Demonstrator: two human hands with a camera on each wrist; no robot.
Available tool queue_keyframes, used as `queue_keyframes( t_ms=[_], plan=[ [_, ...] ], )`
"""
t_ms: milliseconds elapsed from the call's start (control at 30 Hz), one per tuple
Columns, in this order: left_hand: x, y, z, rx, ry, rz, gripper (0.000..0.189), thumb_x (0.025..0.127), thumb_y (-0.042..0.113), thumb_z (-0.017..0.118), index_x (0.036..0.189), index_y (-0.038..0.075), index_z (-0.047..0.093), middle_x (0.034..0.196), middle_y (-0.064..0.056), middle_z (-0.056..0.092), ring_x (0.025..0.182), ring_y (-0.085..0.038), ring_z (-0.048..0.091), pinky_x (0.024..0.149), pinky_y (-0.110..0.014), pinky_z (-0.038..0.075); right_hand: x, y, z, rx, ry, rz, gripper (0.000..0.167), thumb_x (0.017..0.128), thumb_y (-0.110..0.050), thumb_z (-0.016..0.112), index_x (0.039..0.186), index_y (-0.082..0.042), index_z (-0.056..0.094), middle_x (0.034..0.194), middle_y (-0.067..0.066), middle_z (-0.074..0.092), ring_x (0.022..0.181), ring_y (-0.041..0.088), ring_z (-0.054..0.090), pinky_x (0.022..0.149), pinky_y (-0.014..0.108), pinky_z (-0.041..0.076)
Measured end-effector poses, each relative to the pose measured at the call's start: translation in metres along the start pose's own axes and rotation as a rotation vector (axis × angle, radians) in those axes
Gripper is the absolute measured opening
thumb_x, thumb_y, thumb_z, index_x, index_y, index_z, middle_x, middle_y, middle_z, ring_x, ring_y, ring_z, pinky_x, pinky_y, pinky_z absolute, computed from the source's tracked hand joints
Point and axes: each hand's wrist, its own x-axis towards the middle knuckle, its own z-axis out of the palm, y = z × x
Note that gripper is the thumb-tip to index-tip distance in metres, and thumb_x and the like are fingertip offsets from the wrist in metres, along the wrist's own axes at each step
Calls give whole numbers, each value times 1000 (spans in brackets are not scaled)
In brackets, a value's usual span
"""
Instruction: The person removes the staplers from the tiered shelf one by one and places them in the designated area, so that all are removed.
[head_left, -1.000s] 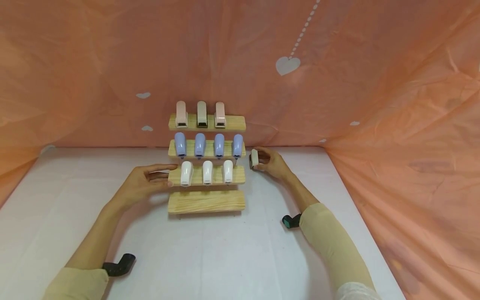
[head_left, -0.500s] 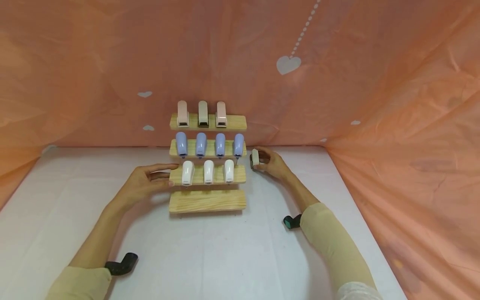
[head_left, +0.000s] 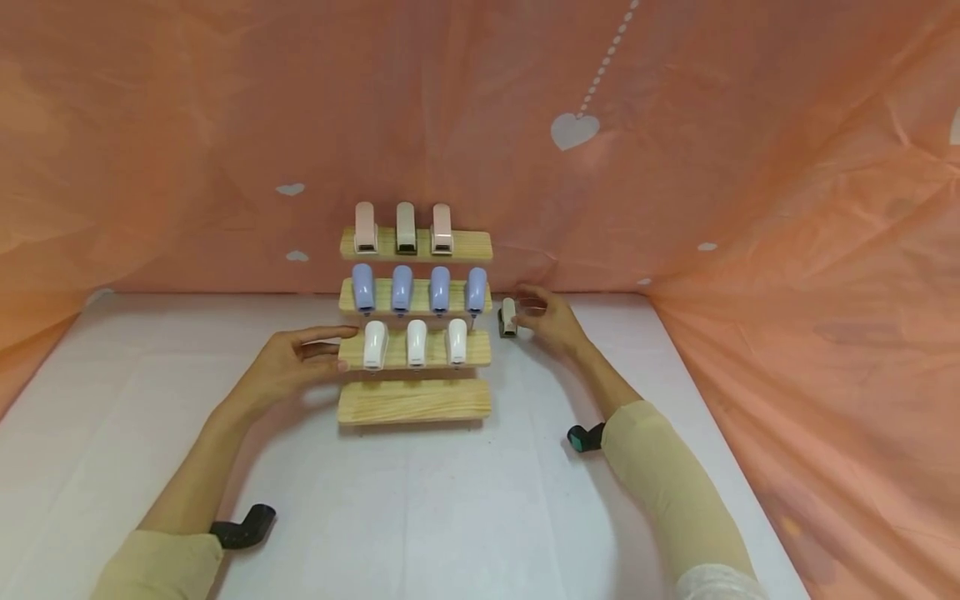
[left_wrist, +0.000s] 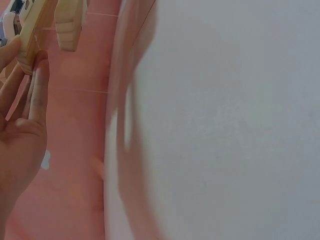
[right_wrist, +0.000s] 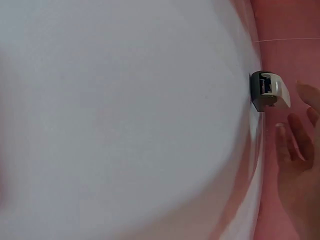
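A small pale green stapler (head_left: pixel 508 317) with a dark base stands on the white table, right of the shelf. My right hand (head_left: pixel 553 321) is just beside it with fingers spread; the right wrist view shows a gap between the fingertips and the stapler (right_wrist: pixel 272 91). At the left end of the tiered wooden shelf (head_left: pixel 480 350), my left hand (head_left: pixel 288 367) pinches the third board from the top between thumb and fingers. On the top board sit two pink staplers (head_left: pixel 365 229) and a pale green stapler (head_left: pixel 406 229).
Several glossy blue rounded pieces (head_left: pixel 402 288) line the second board, and three white ones (head_left: pixel 416 343) the third. The lowest board (head_left: pixel 414 402) is bare wood. An orange sheet (head_left: pixel 735 150) hangs behind and at the sides of the white table (head_left: pixel 450 517).
My right hand has let go of the pale green stapler and drawn slightly right, leaving it standing on the table, turned more upright. My left hand keeps its hold on the shelf.
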Motion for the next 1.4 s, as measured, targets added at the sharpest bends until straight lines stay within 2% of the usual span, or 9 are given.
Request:
queue_keyframes(
  t_ms=[133, 300, 467, 700, 867, 1000, 1167, 1400],
  plan=[
    [0, 0, -1, 32, 2, 6, 51, 88, 15, 78, 134, 3, 61, 135, -18, 59, 107, -7, 65, 89, -19, 51, -2, -14, -3, 29, 46, -61, 55, 86, 6, 72, 137, 8, 52, 130, 28, 58, 119, 43, 56, 103, 50, 46],
    [1, 0, -1, 44, 8, 24, 49, 88, 14, 77, 133, 1, 61, 133, -19, 60, 108, -4, 63, 89, -17, 51, -9, -42, -9, 99, 44, -118, 50, 85, 14, 67, 132, 15, 52, 129, 35, 55, 116, 54, 53, 102, 60, 42],
    [1, -1, -1, 21, 11, 23, 51, 88, 12, 77, 133, -4, 59, 134, -23, 58, 108, -1, 62, 89, -17, 51, -9, -59, -12, 92, 38, -144, 48, 87, 8, 69, 132, 13, 54, 129, 33, 56, 115, 52, 55, 102, 56, 44],
    [2, -3, -2, 53, 5, 15, 51, 88, 14, 78, 133, -2, 60, 134, -23, 58, 108, -1, 61, 89, -17, 51, -8, -79, -17, 147, 40, -212, 47, 87, 11, 68, 131, 16, 52, 127, 36, 55, 117, 52, 53, 102, 53, 44],
    [6, -1, -2, 73, 6, 16, 50, 88, 15, 78, 133, 1, 61, 133, -21, 59, 108, 0, 61, 89, -16, 51, -5, -97, -19, 179, 95, -298, 44, 86, 14, 66, 128, 18, 53, 123, 38, 56, 114, 53, 53, 100, 54, 46],
    [8, 2, -3, 86, 3, 6, 49, 88, 16, 78, 133, 3, 62, 135, -18, 58, 108, -1, 61, 89, -16, 50, -2, -110, -19, 162, 136, -372, 44, 86, 15, 67, 128, 16, 55, 122, 34, 59, 111, 49, 56, 99, 53, 47],
    [7, 3, -3, 93, -5, -17, 50, 89, 18, 77, 133, 3, 61, 137, -17, 56, 107, -2, 62, 89, -15, 50, 0, -123, -17, 148, 114, -443, 47, 84, 16, 67, 129, 16, 53, 119, 36, 59, 110, 49, 56, 98, 55, 47],
    [6, 2, -1, 65, 1, 9, 49, 88, 14, 77, 132, -1, 61, 136, -16, 58, 107, -5, 63, 89, -17, 51, 1, -142, -16, 107, 79, -455, 47, 85, 13, 68, 129, 16, 53, 117, 37, 59, 107, 49, 58, 96, 56, 48]
  ],
)
